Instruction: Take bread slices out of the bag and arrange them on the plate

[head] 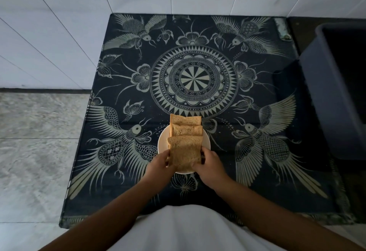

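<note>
A: Under both hands, what is the big thing?

B: A dark table [198, 76] with a pale pattern of birds, flowers and a round medallion well beyond the hands. Off to the right of the right hand, well apart, stands a dark blue bin [334, 96]. Left of the left hand is grey floor [35, 142], with white wall tiles [59, 23] beyond it.

A: And between the hands?

B: A white plate [163, 142], its rim showing just beyond the left hand. Three bread slices lie on it in an overlapping row running away from the hands: the far slice [186, 120], the middle slice [187, 130], and the near slice [185, 151].

A: How do the hands stand?

B: The left hand [159, 164] grips the near slice's left edge, thumb on top. The right hand [210, 164] pinches its right edge, thumb on the crust. The near slice sits tilted, its far edge over the middle slice.

A: The bag?

B: I cannot see it.
</note>
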Demonstrator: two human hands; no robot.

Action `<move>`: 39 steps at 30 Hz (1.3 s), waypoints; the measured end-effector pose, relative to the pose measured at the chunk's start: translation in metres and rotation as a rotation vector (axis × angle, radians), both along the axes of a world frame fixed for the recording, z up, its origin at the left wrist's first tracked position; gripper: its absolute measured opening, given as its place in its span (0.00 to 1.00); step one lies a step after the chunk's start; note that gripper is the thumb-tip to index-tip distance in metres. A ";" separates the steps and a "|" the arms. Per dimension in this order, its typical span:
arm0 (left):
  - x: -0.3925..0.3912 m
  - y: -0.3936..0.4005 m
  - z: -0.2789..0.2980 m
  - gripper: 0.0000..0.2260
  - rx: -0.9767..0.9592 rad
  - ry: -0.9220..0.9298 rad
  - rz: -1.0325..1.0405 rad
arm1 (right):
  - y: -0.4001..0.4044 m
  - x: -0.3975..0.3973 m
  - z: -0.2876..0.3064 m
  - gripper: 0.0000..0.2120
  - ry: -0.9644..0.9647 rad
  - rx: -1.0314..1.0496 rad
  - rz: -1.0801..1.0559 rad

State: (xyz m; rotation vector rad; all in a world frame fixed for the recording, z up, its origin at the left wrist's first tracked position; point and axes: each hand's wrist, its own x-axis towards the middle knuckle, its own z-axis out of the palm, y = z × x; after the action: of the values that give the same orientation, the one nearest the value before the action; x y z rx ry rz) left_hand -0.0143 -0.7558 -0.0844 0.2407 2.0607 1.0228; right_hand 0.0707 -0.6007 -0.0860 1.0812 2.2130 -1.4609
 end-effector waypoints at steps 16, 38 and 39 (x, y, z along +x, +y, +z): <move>0.004 -0.003 -0.009 0.17 0.004 0.032 -0.021 | -0.005 0.003 0.002 0.29 -0.042 -0.044 0.021; -0.006 0.008 -0.003 0.26 0.482 -0.434 0.211 | 0.000 -0.012 -0.003 0.31 0.156 -0.457 -0.229; -0.007 0.008 -0.002 0.25 0.457 -0.410 0.194 | 0.001 -0.012 -0.002 0.30 0.144 -0.436 -0.205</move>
State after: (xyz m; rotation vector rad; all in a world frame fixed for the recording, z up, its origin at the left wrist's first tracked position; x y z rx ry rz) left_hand -0.0209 -0.7475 -0.0861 0.0521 1.4856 1.5200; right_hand 0.0591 -0.6001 -0.0878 1.1002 1.7772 -2.0442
